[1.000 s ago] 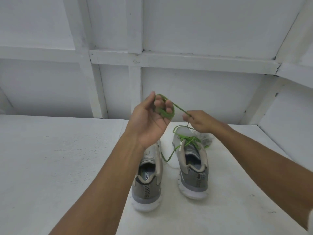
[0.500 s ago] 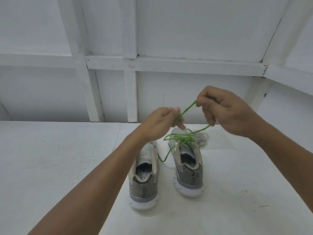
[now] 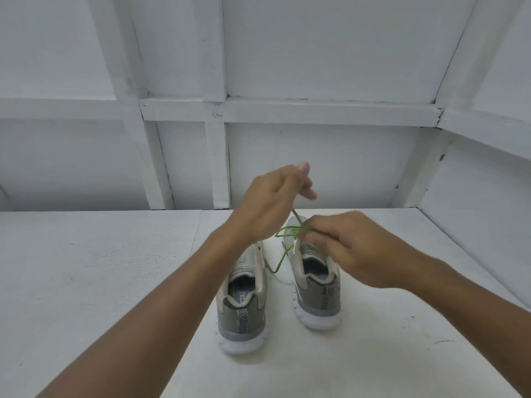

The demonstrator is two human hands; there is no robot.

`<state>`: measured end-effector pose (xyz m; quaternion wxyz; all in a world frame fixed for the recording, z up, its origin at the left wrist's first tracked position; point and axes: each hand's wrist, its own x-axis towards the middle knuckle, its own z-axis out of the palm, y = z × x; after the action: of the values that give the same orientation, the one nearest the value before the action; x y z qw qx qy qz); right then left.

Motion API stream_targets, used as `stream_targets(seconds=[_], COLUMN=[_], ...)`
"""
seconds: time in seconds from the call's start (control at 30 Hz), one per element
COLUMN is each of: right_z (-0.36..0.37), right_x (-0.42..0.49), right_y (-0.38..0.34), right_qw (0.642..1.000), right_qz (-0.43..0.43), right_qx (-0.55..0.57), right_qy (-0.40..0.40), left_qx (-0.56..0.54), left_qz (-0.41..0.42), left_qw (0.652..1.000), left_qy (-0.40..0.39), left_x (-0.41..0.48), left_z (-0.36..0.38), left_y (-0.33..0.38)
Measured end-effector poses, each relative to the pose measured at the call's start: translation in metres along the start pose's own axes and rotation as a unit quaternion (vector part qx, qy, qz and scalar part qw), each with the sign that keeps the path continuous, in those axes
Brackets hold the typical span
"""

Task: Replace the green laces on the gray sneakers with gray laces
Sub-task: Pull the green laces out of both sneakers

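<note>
Hands point(image 3: 270, 205) point(image 3: 353, 248) pinching green lace point(image 3: 296, 216), strung between them

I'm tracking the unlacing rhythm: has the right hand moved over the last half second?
Yes. The right hand has come down from above the right-hand sneaker to its opening, where it pinches the green lace.

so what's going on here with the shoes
A person is working the green lace out of a pair of gray sneakers on a white table. The left hand is raised, pinching a strand of the lace. The right hand pinches it low over the right-side sneaker. Part of it trails onto the table between the shoes. The left-side sneaker shows no lace where visible.
</note>
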<state>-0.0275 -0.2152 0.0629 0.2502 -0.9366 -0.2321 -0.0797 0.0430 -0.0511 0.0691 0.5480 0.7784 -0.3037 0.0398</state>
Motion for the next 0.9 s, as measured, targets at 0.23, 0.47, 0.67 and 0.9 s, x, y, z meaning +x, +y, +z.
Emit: stream_targets(seconds=[0.23,0.47,0.67,0.9], right_z=[-0.036,0.017,-0.031,-0.004], right_x=[0.01,-0.006,-0.006,0.0], right_y=[0.012,-0.004,-0.001,0.011], right_qw=[0.984,0.999,0.991,0.98], right_qz=[-0.022,0.03,-0.049,-0.03], right_qx=[0.022,0.017,0.005,0.083], right_qy=[0.174,-0.01,0.125,0.177], left_qx=[-0.078,-0.139,0.114,-0.318], left_qz=[-0.048,-0.027,-0.041,-0.062], left_qw=[0.979,0.99,0.985,0.929], left_qy=[-0.181,-0.015,-0.125,-0.18], left_x=[-0.019,-0.013,-0.031,-0.027], left_z=[0.0,-0.002,0.003,0.0], left_y=[0.012,0.021,0.009,0.034])
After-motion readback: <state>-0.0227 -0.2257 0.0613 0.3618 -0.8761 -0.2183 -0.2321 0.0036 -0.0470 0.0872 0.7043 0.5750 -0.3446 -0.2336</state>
